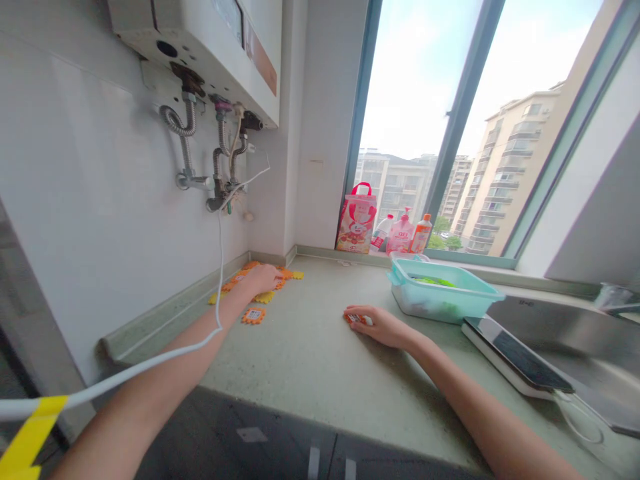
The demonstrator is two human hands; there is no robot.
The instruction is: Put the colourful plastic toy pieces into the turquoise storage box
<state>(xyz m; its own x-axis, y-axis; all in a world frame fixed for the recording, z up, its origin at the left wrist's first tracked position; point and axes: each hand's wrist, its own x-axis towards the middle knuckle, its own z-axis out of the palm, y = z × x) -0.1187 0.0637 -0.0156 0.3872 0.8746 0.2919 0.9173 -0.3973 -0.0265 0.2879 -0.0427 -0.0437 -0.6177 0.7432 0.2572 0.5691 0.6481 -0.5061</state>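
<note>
While you lean over the counter (310, 353), a white cable (150, 360) with yellow tape crosses your left forearm at the far left. Your left hand (263, 278) lies palm down on a heap of orange and yellow flat pieces (285, 273) near the wall corner; the fingers are spread over the pieces, and you cannot tell from this view if they grip any of them. One more orange piece (253, 315) with a white label lies alone just beside your left wrist. Above this place, a white water heater (210, 47) with metal hoses hangs on the wall.

In the middle, your right hand (383, 325) rests on the counter, well apart from the heap. Its fingers curl narrowly around a small orange piece (354, 319), which shows at the fingertips.

Further right, a turquoise plastic container (440, 297) with green things inside stands near the right hand. A flat scale (520, 360) lies beside it, touching the sink (575, 333) edge. Bottles (407, 233) and a red bag (357, 220) stand at the window.
</note>
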